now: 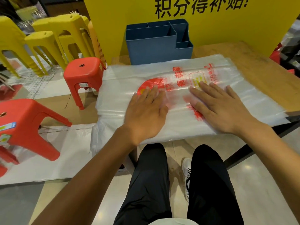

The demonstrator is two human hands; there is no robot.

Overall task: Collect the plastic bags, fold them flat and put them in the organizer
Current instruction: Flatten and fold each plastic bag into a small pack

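Item: stack of translucent plastic bags [178, 127] with red print, lying flat across the wooden table [253, 62], left end overhanging its edge. Left hand [146, 111] and right hand [220, 109] are pressing side by side on the stack, palms down, fingers spread. Blue organizer [155, 46] is standing on the table just behind the stack. Red stool [84, 73] is standing left of the table.

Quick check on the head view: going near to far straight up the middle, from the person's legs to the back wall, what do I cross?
Black-trousered legs → both flat hands, left hand and right hand, pressing the clear red-printed plastic bags → wooden table → blue compartmented plastic organizer → yellow sign board.
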